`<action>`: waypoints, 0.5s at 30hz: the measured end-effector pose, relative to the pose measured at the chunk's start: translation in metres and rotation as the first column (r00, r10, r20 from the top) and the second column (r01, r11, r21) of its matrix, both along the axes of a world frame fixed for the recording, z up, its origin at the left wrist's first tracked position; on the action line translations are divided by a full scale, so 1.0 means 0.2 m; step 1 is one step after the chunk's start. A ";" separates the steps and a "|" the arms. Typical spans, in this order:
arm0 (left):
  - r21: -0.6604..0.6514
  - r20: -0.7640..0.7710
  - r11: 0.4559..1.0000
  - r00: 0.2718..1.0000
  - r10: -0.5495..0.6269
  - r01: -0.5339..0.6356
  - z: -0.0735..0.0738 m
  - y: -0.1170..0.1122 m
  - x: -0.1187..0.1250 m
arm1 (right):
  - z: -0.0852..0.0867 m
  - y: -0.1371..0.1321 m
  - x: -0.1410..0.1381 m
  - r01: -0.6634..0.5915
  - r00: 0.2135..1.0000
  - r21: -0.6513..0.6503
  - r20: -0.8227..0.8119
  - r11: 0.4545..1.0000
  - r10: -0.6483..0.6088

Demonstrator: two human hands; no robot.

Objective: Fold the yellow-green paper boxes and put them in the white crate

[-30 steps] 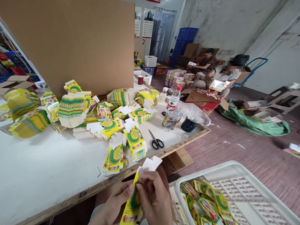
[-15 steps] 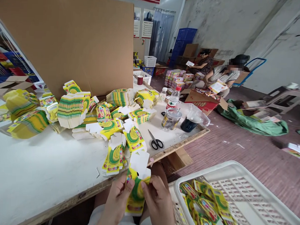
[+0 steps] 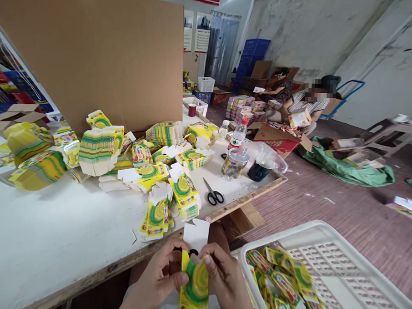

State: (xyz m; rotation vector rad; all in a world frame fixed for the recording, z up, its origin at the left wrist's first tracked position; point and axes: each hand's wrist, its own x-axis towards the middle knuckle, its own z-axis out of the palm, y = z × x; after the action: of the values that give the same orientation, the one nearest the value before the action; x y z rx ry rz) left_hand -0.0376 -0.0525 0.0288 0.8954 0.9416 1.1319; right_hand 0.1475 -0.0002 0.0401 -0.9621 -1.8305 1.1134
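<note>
A yellow and green cardboard carton is held upright over my lap, its white top flap raised. My left hand grips its left edge with the thumb on the front face. My right hand pinches the upper right edge near the mouth. Just beyond, on the white table, lie a bundle of flat cartons and another stack. Black-handled scissors rest to the right of these.
To my right, a white plastic basket holds several filled-looking yellow packs. A clear jar, a bottle and a dark mug stand near the table edge. A large cardboard sheet rises behind. Two people sit beyond.
The carton has turned so its front faces me and has dropped lower, with its mouth spread wider. Both hands have shifted their grip along its upper edges.
</note>
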 end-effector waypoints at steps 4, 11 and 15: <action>-0.015 0.059 1.000 0.998 -0.001 0.002 0.00 -0.01 0.02 | -0.01 0.01 -0.01 0.087 0.994 0.034 -0.065 0.996 -0.085; 0.079 -0.231 0.991 0.965 0.126 -0.110 -0.03 0.03 0.00 | -0.05 0.05 0.04 0.161 0.985 0.056 -0.065 0.985 -0.158; 0.108 -0.304 0.990 0.945 0.118 -0.089 -0.05 0.03 0.02 | -0.05 0.05 0.04 0.048 0.991 -0.090 0.128 0.995 -0.036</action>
State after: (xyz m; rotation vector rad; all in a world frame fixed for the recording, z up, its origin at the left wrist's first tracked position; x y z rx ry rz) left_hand -0.0344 -0.0462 0.0188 1.1329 1.2121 1.1509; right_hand 0.1553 0.0105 0.0300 -1.1433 -1.8634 1.1429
